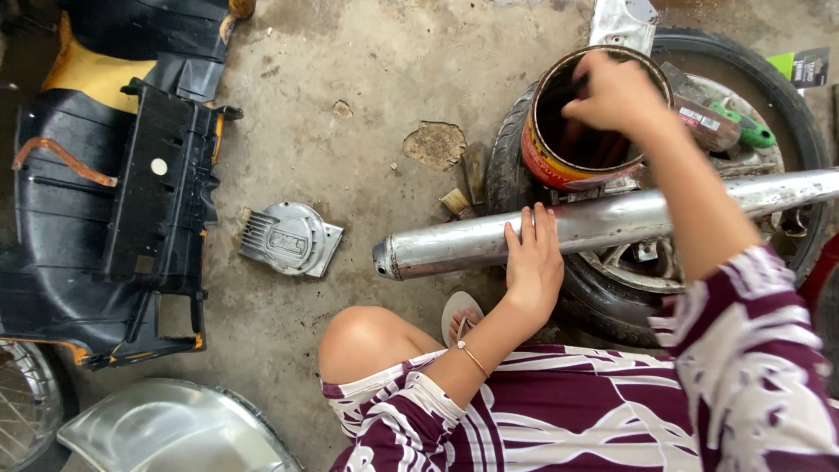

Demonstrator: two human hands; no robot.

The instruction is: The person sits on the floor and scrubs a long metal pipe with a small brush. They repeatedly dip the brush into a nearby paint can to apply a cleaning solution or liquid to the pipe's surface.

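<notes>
A long silver exhaust pipe lies across a motorcycle tyre on the concrete floor. My left hand rests flat on the pipe with fingers together, steadying it. My right hand reaches into the mouth of a round red and yellow tin can that stands on the wheel. Its fingers are bunched over something inside the can; what they hold is hidden.
Black and yellow motorcycle body panels fill the left side. A grey metal engine cover lies on the floor. A paintbrush sits by the tyre. A green-handled tool rests on the wheel. A silver fender lies at bottom left.
</notes>
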